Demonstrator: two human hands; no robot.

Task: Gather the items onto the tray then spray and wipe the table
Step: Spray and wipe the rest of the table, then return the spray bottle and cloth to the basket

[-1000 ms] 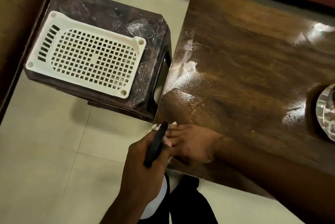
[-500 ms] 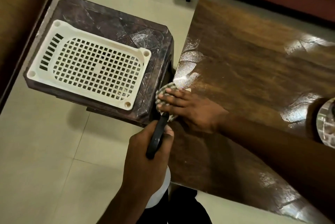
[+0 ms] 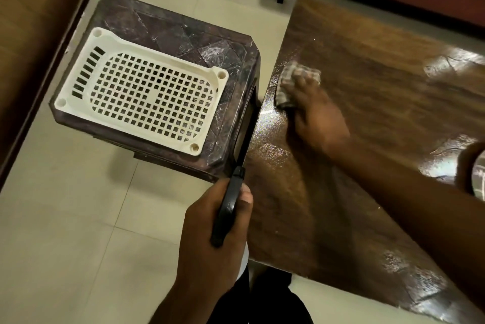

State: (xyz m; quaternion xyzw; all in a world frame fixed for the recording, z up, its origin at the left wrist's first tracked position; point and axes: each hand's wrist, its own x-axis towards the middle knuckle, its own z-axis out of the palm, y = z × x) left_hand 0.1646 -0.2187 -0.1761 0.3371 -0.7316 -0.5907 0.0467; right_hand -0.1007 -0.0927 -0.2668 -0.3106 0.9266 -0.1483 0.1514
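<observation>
**Wiping step underway**

The cloth (image 3: 288, 82) is pressed onto the table (image 3: 393, 87) under the right hand's (image 3: 317, 116) flat fingers. The sprayer (image 3: 227, 208) is gripped in the left hand (image 3: 210, 239), nearer the body. Wet patches right of the cloth probably get wiped next.

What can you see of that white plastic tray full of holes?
The cream-white rectangular plastic tray has a base of square holes, a row of slots at one short end, a smooth rim and a round socket at each corner. It lies flat, nothing in it, on the dark marbled stool, left of the wooden table. Only the stool touches it.
</observation>
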